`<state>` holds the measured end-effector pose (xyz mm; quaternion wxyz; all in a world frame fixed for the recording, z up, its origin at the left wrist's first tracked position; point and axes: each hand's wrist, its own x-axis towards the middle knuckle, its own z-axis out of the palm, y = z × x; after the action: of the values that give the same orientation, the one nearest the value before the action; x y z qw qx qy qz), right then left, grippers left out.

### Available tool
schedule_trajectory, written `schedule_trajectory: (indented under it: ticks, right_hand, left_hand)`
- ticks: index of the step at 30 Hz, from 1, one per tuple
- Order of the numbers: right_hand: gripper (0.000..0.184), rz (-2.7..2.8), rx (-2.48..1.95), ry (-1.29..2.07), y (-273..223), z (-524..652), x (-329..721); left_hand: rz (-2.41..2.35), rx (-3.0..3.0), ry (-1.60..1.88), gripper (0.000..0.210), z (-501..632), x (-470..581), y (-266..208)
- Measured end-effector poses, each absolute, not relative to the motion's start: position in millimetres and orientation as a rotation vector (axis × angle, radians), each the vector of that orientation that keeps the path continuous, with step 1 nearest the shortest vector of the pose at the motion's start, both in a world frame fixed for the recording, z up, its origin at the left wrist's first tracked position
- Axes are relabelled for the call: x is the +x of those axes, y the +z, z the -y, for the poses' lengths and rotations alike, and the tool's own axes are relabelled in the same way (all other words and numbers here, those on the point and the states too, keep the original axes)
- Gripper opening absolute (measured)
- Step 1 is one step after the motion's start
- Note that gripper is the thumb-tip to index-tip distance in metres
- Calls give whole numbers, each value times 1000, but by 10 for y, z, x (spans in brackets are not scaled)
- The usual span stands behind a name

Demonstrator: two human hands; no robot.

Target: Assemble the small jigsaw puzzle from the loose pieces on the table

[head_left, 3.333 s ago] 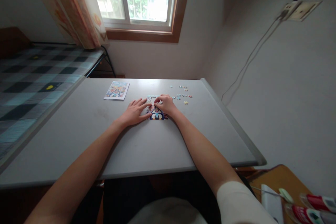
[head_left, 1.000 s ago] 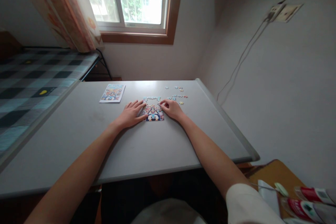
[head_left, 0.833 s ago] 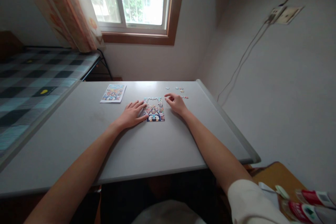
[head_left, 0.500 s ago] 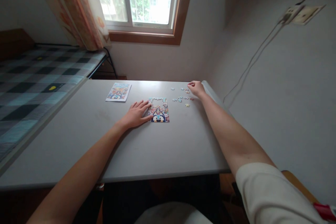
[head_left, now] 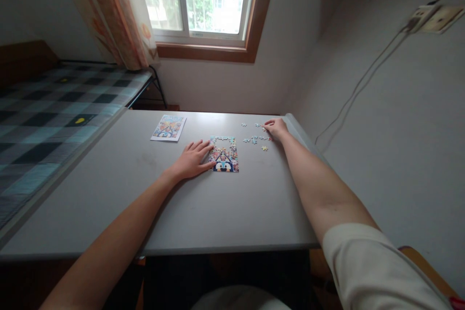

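Shows left hand (head_left: 192, 158) splayed on nine-o'clock edge of multicoloured rectangular jigsaw (head_left: 224, 157), broad grey tabletop (head_left: 225, 213) toward six, and right hand (head_left: 275, 128) (grasp indeterminable) beside knobbed pastel pieces (head_left: 254, 140) at two.

hands (head_left: 193, 160): two | puzzle (head_left: 224, 166): one | loose pieces (head_left: 265, 148): several, exact count unclear | picture sheet (head_left: 168, 129): one | worktop (head_left: 203, 213): one | bed (head_left: 69, 101): one | window (head_left: 214, 2): one

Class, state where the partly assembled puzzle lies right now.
In the head view, the puzzle lies on the grey table, with the left hand at its left edge and loose pieces to its right.
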<state>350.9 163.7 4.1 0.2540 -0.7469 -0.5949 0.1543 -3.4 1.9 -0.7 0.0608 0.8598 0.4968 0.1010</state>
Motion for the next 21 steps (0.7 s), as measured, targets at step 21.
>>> schedule_trajectory:
  ticks: [21]
  right_hand:
    - [25,1177,-1478,540,332,-1560,3148]
  left_hand:
    - [-1490,2598,329,65,-35,-45,-43]
